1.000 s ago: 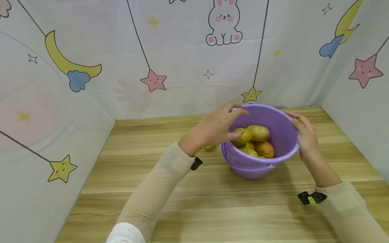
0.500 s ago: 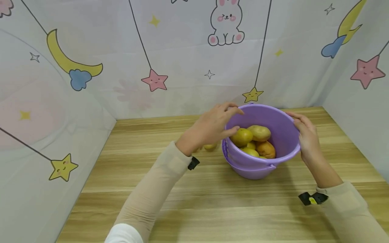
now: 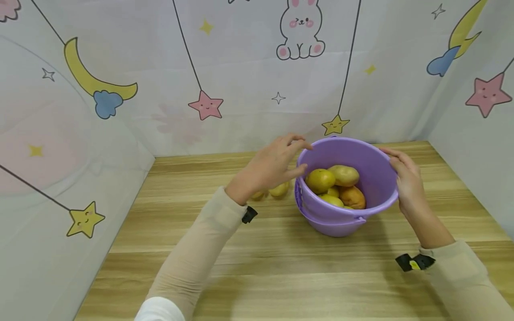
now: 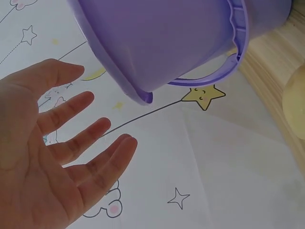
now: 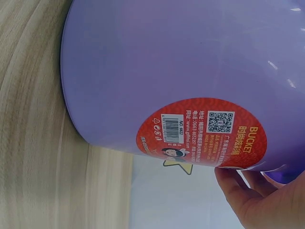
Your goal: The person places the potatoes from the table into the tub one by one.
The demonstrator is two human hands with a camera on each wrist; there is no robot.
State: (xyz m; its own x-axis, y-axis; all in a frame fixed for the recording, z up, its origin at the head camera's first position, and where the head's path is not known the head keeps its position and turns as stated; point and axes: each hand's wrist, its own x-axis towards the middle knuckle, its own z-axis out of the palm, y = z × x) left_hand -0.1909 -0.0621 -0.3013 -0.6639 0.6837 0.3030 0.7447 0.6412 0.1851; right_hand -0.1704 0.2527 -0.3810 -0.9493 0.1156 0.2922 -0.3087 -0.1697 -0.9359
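Observation:
A purple bucket (image 3: 335,223) stands on the table, its mouth facing me. Inside lie a yellow-green round fruit (image 3: 321,180), a pale potato-like piece (image 3: 344,175), an orange-brown piece (image 3: 352,197) and more yellow fruit (image 3: 331,200). My right hand (image 3: 407,180) holds the bucket's right rim; in the right wrist view its fingers (image 5: 237,187) are against the outside wall, near a red label (image 5: 202,132). To the left of the rim is my left hand (image 3: 273,165), fingers spread and holding nothing. The left wrist view shows that hand (image 4: 57,152) apart from the bucket (image 4: 157,38).
Two yellow pieces, one (image 3: 279,189) near the bucket and one (image 3: 258,195) partly hidden by my left wrist, lie on the wood-grain table (image 3: 305,281). The bucket's handle (image 4: 214,74) hangs down its side. A printed white curtain (image 3: 241,53) stands behind and along both sides.
My left hand has moved left, from over the bucket's mouth to just outside its rim. The yellow pieces on the table show more now. My right hand stays on the rim.

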